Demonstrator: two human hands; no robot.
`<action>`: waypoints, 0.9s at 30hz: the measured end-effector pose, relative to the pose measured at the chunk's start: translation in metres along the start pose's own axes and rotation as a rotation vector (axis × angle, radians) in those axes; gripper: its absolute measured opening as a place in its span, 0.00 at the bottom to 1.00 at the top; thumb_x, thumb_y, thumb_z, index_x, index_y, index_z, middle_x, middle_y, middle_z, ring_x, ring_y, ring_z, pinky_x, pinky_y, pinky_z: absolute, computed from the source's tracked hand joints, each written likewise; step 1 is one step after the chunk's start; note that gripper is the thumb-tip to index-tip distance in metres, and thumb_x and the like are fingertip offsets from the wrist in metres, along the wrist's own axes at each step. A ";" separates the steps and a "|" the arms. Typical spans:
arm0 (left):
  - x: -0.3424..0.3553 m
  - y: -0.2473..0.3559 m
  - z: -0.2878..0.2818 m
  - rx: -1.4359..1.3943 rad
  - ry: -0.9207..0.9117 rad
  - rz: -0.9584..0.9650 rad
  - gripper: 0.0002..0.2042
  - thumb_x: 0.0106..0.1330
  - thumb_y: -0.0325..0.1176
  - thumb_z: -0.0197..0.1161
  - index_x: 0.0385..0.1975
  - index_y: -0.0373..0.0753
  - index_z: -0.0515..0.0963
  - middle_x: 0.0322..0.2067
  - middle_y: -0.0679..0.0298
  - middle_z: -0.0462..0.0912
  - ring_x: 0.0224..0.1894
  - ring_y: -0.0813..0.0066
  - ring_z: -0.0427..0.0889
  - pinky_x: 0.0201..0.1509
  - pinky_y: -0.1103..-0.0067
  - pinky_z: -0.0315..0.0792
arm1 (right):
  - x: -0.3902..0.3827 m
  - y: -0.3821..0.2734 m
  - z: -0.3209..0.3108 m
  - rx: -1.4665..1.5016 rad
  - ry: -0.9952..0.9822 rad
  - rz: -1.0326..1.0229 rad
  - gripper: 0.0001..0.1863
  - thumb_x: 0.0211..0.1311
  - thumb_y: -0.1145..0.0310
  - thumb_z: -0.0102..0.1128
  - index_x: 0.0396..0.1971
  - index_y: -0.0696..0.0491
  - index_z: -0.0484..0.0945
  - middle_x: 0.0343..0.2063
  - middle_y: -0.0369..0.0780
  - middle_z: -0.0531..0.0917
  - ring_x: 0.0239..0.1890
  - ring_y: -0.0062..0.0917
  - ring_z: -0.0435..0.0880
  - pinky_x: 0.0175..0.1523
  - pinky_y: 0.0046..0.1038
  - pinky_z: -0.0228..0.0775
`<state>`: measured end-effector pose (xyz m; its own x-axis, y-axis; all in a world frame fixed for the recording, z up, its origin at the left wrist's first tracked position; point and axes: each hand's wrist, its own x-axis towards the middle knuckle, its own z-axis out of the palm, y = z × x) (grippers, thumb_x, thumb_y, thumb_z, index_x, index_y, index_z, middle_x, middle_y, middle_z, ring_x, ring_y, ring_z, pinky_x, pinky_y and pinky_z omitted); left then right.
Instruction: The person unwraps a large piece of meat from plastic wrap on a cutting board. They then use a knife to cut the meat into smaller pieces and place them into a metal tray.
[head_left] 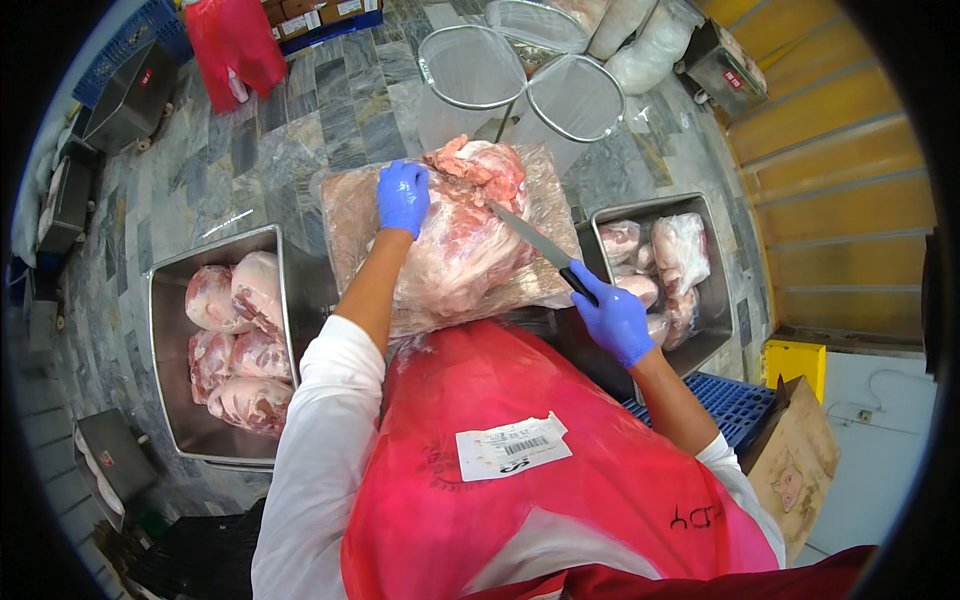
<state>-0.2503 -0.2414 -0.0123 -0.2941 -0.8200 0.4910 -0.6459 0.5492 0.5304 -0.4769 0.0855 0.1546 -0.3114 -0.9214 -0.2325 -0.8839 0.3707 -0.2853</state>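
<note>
A large cut of raw meat point(462, 258), pale with fat and red at its far end, lies on a plastic-wrapped work surface point(348, 205) before me. My left hand point(404, 198), in a blue glove, has its fingers curled against the meat's far left side; the fingertips are partly hidden. A black-handled knife point(538, 242) is in my blue-gloved right hand point(615, 318), to the right of the meat. Its long blade points away and leftward, with the tip at the red, cut part of the meat.
Steel tubs of meat stand on either side: the left tub point(160, 350) and the right tub point(722, 270). Beyond the work surface are round hoops with clear bags point(472, 66). A blue plastic crate point(735, 405) sits low at my right. Another person in a red apron point(232, 45) stands far left.
</note>
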 end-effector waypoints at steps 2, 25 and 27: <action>-0.012 0.004 -0.015 -0.189 -0.105 -0.103 0.07 0.65 0.35 0.68 0.36 0.40 0.87 0.35 0.53 0.86 0.39 0.53 0.85 0.46 0.63 0.79 | 0.008 0.004 0.015 0.004 0.053 -0.036 0.29 0.71 0.54 0.60 0.71 0.33 0.70 0.33 0.53 0.87 0.35 0.51 0.87 0.41 0.49 0.78; -0.003 0.070 0.048 0.427 -0.222 -0.164 0.17 0.61 0.50 0.70 0.36 0.41 0.87 0.41 0.57 0.84 0.46 0.56 0.83 0.54 0.59 0.72 | -0.052 0.029 0.022 0.183 0.085 0.042 0.29 0.70 0.55 0.63 0.70 0.32 0.72 0.36 0.52 0.87 0.37 0.50 0.87 0.43 0.47 0.80; -0.006 0.046 0.047 0.239 -0.180 -0.190 0.15 0.62 0.47 0.69 0.33 0.39 0.87 0.38 0.57 0.87 0.42 0.56 0.85 0.51 0.61 0.75 | -0.050 0.030 0.023 0.197 0.086 0.023 0.29 0.70 0.55 0.63 0.70 0.33 0.73 0.35 0.52 0.87 0.37 0.50 0.87 0.43 0.46 0.80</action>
<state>-0.3113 -0.2192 -0.0232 -0.2584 -0.9309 0.2580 -0.8415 0.3481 0.4132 -0.4801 0.1453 0.1358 -0.3670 -0.9158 -0.1630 -0.7936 0.3996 -0.4589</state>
